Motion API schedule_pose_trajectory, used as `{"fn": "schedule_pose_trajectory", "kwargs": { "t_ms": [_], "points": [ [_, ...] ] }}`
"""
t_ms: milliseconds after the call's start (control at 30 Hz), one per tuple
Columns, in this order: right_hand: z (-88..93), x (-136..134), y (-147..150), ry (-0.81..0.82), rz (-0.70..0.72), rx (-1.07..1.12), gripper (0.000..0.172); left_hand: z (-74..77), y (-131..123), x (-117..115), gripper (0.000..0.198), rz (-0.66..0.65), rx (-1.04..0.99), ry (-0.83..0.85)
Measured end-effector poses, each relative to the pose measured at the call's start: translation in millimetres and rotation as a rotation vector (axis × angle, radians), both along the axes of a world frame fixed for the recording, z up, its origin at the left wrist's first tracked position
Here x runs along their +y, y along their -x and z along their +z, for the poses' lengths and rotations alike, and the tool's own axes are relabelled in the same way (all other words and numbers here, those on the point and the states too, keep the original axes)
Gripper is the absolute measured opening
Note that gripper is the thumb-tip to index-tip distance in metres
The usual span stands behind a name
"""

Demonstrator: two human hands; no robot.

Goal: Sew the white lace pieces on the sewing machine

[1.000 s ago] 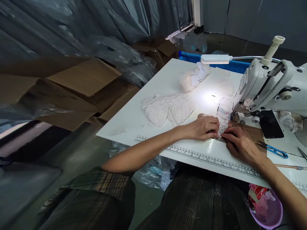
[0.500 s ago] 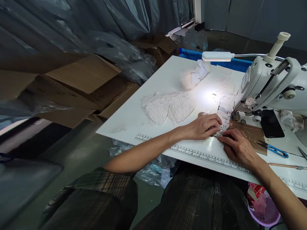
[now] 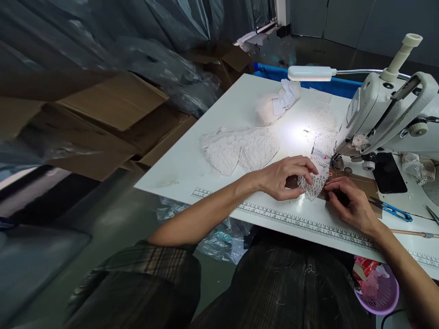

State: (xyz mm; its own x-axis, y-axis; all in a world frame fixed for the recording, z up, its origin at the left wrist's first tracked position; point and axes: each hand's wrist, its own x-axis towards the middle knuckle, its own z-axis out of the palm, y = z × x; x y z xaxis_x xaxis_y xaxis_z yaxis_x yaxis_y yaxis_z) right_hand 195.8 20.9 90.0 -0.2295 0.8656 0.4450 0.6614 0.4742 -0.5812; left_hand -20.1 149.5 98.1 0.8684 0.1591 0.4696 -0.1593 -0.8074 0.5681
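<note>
A strip of white lace [image 3: 313, 183] runs under the needle area of the white sewing machine [image 3: 370, 109], its near end lying on the table. To its left, my left hand [image 3: 288, 177] is open, thumb and fingers spread, fingertips at the lace's edge. On the other side my right hand [image 3: 353, 205] rests over brown card [image 3: 368, 189], fingers bent and slightly apart, with nothing visible in them. Further left lie flat white lace pieces [image 3: 242, 148]. Blue thread snips [image 3: 394, 211] lie right of my right hand.
A bundle of pale fabric [image 3: 269, 109] sits at the back under a lamp [image 3: 310, 73]. A black phone [image 3: 389, 173] lies beside the machine. Printed along the front edge is a ruler [image 3: 298, 222]. Cardboard boxes [image 3: 113, 103] stand left; a purple basket [image 3: 384, 292] is below.
Both hands have moved apart from the near end of the lace. My left thumb and fingers have spread, and the lace end now lies flatter and more exposed.
</note>
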Motion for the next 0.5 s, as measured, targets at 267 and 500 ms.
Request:
{"fn": "schedule_pose_trajectory", "kwargs": {
  "t_ms": [267, 500],
  "points": [
    [12.4, 1, 3, 0.165, 0.071, -0.023, 0.024, -10.8, -11, -5, 0.017, 0.098, 0.159, -0.002],
    [12.5, 13, 14, 0.467, -0.003, 0.195, 0.022, -5.3, -13, -14, 0.017, 0.294, 0.236, 0.170]
  ]
}}
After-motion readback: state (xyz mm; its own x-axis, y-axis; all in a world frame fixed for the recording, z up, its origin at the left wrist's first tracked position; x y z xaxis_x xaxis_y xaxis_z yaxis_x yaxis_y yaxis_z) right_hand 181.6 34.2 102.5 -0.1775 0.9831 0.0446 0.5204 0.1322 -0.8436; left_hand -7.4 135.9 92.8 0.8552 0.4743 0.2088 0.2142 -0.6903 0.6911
